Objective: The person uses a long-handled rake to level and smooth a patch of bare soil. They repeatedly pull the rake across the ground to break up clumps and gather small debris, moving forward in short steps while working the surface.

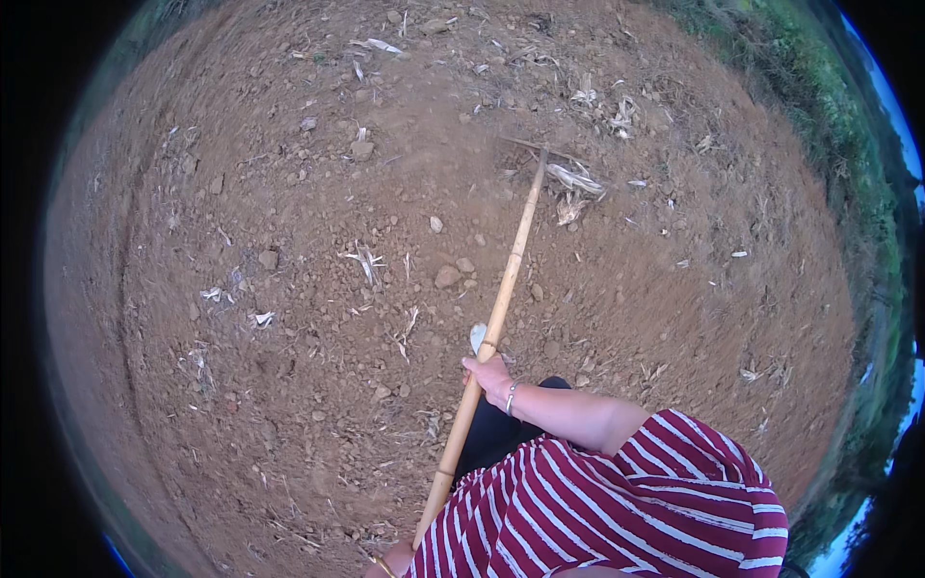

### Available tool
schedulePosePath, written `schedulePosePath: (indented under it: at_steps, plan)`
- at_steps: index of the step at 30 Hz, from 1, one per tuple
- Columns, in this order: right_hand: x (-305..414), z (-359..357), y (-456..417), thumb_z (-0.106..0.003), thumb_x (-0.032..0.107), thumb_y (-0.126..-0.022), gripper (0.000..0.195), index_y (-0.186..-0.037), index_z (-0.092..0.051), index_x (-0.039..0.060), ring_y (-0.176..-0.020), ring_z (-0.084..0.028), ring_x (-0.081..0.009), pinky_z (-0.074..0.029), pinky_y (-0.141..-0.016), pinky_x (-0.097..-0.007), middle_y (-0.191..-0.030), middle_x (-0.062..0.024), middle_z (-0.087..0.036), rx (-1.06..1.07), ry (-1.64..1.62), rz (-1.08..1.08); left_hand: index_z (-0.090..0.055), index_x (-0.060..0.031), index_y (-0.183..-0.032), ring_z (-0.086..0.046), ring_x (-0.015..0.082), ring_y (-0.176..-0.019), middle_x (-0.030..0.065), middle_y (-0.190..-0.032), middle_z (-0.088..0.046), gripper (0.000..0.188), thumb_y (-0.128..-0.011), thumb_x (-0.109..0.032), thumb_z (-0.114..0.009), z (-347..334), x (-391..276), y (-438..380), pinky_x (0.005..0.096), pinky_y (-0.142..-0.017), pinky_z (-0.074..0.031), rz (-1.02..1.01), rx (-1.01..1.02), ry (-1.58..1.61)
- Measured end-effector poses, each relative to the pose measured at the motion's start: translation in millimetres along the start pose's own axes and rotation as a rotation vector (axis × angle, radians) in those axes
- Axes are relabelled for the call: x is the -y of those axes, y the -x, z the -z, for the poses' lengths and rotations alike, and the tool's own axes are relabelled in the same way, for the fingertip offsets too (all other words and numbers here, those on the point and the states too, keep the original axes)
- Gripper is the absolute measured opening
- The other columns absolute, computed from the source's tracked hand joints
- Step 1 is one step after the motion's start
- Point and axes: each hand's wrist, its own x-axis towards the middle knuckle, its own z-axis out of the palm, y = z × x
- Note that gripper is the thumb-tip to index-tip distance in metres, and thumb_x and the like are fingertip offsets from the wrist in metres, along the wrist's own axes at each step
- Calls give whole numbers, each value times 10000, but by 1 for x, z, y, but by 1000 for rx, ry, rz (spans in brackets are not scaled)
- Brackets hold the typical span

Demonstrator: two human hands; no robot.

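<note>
My right hand (491, 377), with a silver bracelet at the wrist, is closed around the middle of a long bamboo handle (509, 278). Lower down, at the bottom edge of the picture, my left hand (394, 561) wears a gold-coloured bangle and grips the same pole near its rear end; it is partly cut off and partly behind the striped shirt. At the far end, the crosswise head (545, 149) of the tool is thin and blurred, either a rake or a hoe. It rests on or just above the soil, touching or close to dry corn husks (574, 179).
Brown, cloddy soil (289, 347) spreads all around, strewn with stones (447, 276) and dry stalk stubs (367, 261). Part of a pale shoe (478, 337) shows beside the handle, under a dark trouser leg (498, 432). Green plants (809, 94) border the soil on the right.
</note>
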Motion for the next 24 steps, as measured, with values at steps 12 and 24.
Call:
schedulePosePath:
  at_steps: [12, 24]
  plan:
    - [101, -4, -24, -565, 86, -738, 179, -654, -418, 28, -422, -483, -167, -426, -377, -302, -553, -59, -461, -99, -66, 5, -605, -63, -856, -600, 230, -639, 120, -711, -615, 332, -627, -287, -692, 7, 0, -127, 362, -634, -478, -452, -514, -310]
    - [240, 25, -148, -541, 82, -691, 104, -634, -476, 23, -403, -489, -183, -410, -377, -308, -520, -70, -485, -184, 325, 195, -500, -23, -921, -560, 368, -772, 227, -797, -577, 429, -645, -311, -660, -97, -180, -109, 405, -686, -453, -560, -454, -405]
